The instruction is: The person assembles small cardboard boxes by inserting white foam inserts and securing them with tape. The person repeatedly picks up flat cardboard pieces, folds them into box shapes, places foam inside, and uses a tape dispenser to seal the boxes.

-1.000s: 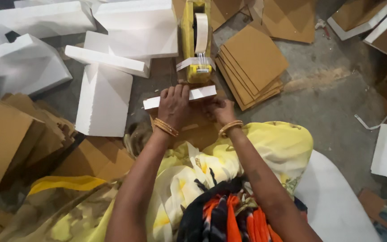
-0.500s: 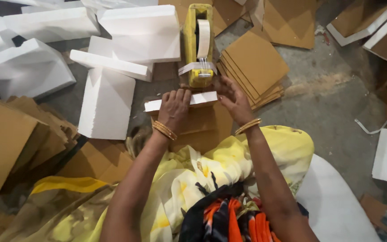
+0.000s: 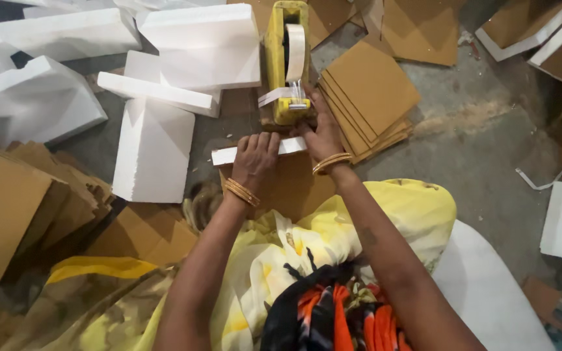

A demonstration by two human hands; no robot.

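My left hand (image 3: pixel 255 156) curls palm-down over the narrow white foam strip (image 3: pixel 229 155), fingers closed on its top edge, holding it on the floor in front of my knees. My right hand (image 3: pixel 323 130) reaches forward, fingers loosely bent, touching the yellow tape dispenser (image 3: pixel 281 65) just beyond the strip.

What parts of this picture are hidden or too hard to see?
- Head view: the middle of the white foam strip is covered by the left hand.
- Head view: the tape end at the yellow tape dispenser is hidden behind the right hand.
- Head view: the brown cardboard under the strip is mostly hidden by both hands and the forearms.
- Head view: the foam blocks are cut off by the top-left edges.
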